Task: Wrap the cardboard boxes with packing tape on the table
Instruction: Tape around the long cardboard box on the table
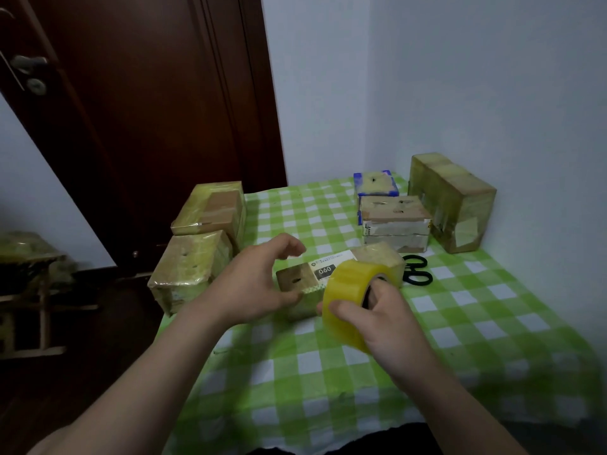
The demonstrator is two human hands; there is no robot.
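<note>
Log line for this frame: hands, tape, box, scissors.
left hand holds labelled box | right hand grips tape roll at box | scissors beside box, untouched

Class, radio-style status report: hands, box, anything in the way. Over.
Left hand holds box by its end. Right hand grips tape roll in front of box. Scissors lie beyond box, not in the way.

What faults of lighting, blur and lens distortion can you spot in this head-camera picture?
Head view: dim, bluish light, with the floor beside the door nearly black; the wide lens tilts the door; the right hand and tape roll look slightly smeared; both forearms go soft at the bottom edge; glare streaks the nearest taped box on the left.
</note>
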